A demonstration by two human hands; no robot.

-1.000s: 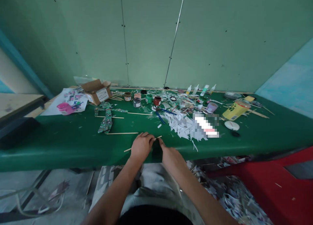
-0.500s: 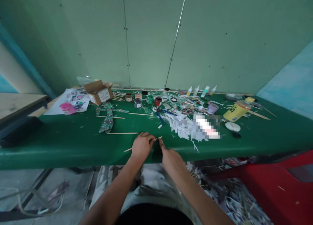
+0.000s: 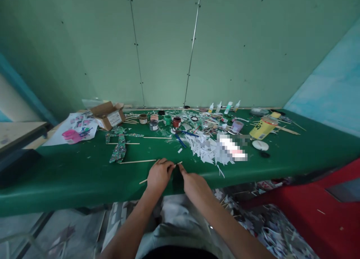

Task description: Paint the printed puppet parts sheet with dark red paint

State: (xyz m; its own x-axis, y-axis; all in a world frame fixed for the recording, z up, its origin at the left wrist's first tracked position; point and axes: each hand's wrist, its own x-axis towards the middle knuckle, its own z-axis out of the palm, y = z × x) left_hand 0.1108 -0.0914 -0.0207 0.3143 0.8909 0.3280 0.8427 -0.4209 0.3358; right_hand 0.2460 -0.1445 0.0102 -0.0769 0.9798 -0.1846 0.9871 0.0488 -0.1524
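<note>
1. Left hand (image 3: 159,175): bare, five-fingered, wrist uncovered.
2. Right hand (image 3: 194,184): likewise bare, wrist uncovered.
3. Left forearm (image 3: 137,219) and right forearm (image 3: 225,221): exposed as far as I can see them.
4. Lower garment (image 3: 165,229): pale grey-green cloth, loosely creased, whitish toward the front.
5. Black item (image 3: 180,252) at the torso: plain, dark, with a smooth rounded edge; garment type undetermined.

Dim, diffuse light; the green wall (image 3: 163,48) darkens leftward, the table (image 3: 92,178) bows (wide-lens distortion), one patch (image 3: 232,147) is pixelated.
</note>
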